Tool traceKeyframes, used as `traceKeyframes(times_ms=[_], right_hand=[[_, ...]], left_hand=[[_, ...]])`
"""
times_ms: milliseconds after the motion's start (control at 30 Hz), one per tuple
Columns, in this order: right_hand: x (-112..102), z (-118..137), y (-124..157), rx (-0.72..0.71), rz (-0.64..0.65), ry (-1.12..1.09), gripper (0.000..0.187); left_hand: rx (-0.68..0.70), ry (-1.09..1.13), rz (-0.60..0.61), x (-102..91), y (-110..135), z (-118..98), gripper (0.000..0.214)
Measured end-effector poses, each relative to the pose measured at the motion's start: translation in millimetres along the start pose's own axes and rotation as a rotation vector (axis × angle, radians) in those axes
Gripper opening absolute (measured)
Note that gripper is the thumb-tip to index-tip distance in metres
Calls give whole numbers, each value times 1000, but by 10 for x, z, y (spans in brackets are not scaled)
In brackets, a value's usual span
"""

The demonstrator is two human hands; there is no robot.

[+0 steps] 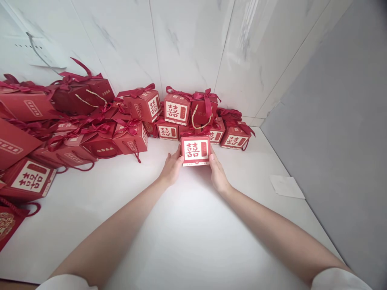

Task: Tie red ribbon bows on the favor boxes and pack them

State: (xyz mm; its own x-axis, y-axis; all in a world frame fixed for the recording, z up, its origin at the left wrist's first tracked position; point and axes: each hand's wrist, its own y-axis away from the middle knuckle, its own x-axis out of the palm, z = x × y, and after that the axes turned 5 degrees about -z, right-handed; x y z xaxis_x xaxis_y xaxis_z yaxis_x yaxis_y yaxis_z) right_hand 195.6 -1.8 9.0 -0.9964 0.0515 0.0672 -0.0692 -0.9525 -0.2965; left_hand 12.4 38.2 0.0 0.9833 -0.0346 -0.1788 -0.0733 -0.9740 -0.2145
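Observation:
Between my two hands is a small red gift box, its white front panel with red characters facing me. My left hand presses against its left side, and my right hand grips the right side with the thumb toward the front. The fingers behind the box are mostly hidden. Close behind it stand more red gift boxes with ribbon bows and cord handles, some stacked two high. Another red box sits just to the right of that group.
Many ribboned red boxes crowd the left side of the white table. A white paper lies near the right edge, beside a grey panel. White marbled tiles rise behind, with a cable at upper left.

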Motion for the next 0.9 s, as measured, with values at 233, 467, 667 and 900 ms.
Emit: traceKeyframes(times_ms=[233,467,667,900], right_hand=[[-34,-70,22,-19,-13,6,58],[-12,-25,96,-94,-75,-35,77],[2,36,157,-165,67,63,50],[14,-31,139,89,1,-75,75]], left_hand=[[-116,154,-38,1,-7,62,58],[-216,503,20,-35,1,-27,63],[-321,656,-99,-119,-31,-145,50],[-489,696,131,-236,-67,-132,47]])
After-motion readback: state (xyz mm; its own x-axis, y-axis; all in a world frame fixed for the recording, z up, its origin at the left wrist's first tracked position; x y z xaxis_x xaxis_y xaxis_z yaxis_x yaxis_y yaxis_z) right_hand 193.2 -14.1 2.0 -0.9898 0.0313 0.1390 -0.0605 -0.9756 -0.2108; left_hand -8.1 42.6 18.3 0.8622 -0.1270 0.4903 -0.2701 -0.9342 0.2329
